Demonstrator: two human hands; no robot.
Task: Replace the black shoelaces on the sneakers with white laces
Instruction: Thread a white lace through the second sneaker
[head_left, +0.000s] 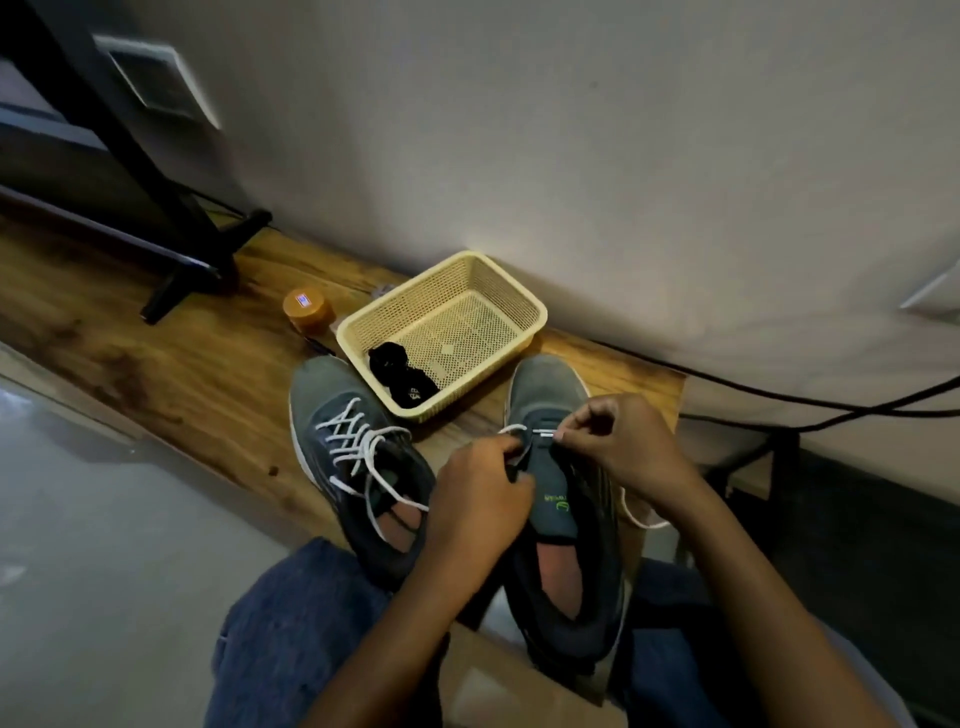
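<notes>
Two grey sneakers stand side by side on a wooden table. The left sneaker is laced with a white lace whose ends lie loose. On the right sneaker, my right hand pinches the tip of a white lace near the lowest eyelets. My left hand grips the shoe's upper and the lace beside the tongue. More of that lace loops out past the shoe's right side. Black laces lie bundled in a yellow basket.
An orange round container stands left of the basket. A black stand's foot rests at the table's far left. A black cable runs along the wall at right. My knees in blue jeans are below the table edge.
</notes>
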